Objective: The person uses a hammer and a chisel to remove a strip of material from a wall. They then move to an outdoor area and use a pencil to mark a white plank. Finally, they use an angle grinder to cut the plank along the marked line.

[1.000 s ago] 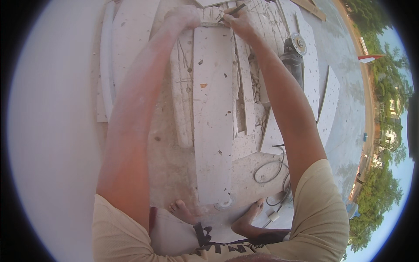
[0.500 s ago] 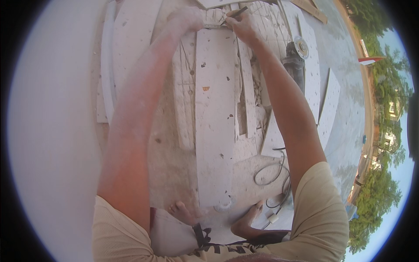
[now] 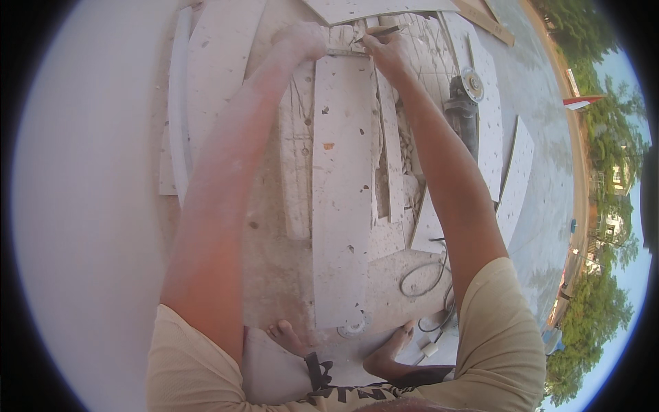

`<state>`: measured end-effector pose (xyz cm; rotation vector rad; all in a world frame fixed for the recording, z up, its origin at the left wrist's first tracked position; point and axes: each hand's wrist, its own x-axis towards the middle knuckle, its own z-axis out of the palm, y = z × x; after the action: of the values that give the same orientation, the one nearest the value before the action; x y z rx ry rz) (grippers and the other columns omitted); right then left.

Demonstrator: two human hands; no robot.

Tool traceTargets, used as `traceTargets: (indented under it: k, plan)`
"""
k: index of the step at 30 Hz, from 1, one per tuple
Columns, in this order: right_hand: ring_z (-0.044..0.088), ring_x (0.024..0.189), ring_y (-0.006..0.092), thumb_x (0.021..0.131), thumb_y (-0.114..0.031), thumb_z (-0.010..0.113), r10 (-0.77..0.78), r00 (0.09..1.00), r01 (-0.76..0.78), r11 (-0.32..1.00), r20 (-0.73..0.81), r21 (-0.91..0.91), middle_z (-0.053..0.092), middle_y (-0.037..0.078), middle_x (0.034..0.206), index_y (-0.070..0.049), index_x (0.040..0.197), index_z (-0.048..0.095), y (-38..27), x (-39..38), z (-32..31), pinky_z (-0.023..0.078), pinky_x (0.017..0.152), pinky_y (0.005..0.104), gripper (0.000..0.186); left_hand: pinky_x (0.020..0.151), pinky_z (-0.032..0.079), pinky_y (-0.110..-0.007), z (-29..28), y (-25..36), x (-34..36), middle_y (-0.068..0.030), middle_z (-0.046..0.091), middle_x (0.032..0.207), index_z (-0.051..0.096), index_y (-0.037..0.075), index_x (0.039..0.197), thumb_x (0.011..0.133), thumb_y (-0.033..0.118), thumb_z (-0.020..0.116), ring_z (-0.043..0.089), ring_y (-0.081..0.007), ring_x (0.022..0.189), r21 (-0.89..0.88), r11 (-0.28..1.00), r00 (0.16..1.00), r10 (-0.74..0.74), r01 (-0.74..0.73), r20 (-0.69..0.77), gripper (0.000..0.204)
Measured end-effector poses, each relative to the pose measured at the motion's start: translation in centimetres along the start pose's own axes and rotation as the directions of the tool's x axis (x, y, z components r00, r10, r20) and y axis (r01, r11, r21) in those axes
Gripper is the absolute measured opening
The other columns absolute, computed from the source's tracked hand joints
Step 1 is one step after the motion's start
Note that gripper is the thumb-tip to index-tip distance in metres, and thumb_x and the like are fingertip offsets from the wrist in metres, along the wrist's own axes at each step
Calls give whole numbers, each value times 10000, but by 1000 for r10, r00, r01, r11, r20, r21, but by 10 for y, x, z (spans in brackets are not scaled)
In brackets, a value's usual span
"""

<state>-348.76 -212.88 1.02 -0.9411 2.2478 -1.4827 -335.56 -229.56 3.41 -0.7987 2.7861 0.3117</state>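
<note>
My left hand (image 3: 302, 42), dusted pale, is closed on one end of a narrow measuring strip (image 3: 347, 53) lying across the far end of a long white speckled board (image 3: 341, 192). My right hand (image 3: 386, 49) is closed on a dark, slim marking tool (image 3: 383, 32) at the strip's other end, its tip close to the board's far edge. Whether the fingers of that hand also touch the strip is too small to tell. Under and beside the board are rough, scored pale slabs (image 3: 296, 154) and narrow offcuts.
An angle grinder (image 3: 465, 103) lies at the right among white boards (image 3: 511, 172), its cable (image 3: 425, 271) looped below. A round disc (image 3: 353, 326) is by the board's near end and my bare feet (image 3: 288, 333). More boards (image 3: 220, 48) lie at the left. Trees (image 3: 590, 309) border the right.
The board, slabs and both hands sit a little lower and slightly further right in the picture than before. Both hands keep their holds at the board's far end.
</note>
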Motion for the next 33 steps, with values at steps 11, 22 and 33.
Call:
traceTargets:
  k: [11, 22, 33]
  plan:
    - [709, 867, 156, 930, -188, 698, 126, 985, -126, 992, 118, -9, 741, 117, 971, 23, 1118, 693, -94, -155, -97, 562, 796, 286, 283, 928, 529, -433, 32, -38, -21, -159, 722, 1147, 726, 80, 1095, 891, 248, 561, 679, -356, 1057, -261, 961, 901, -31, -92, -433, 311]
    - [711, 896, 194, 917, -193, 704, 494, 804, -359, 847, 331, -393, 737, 129, 949, 28, 1095, 668, -90, -431, -256, 548, 800, 341, 286, 931, 510, -416, 51, -61, -260, -192, 738, 1039, 681, 32, 1199, 880, 593, 640, 687, -319, 1053, -587, 806, 951, -231, 70, -204, 647]
    - [667, 826, 168, 919, -231, 682, 526, 746, -469, 850, 409, -239, 702, 103, 904, 33, 1060, 672, -62, -489, -219, 534, 739, 333, 299, 994, 489, -493, 125, -89, -366, -275, 529, 1381, 639, -5, 1206, 878, 502, 670, 549, -377, 1268, -159, 863, 742, -495, 480, -452, 606]
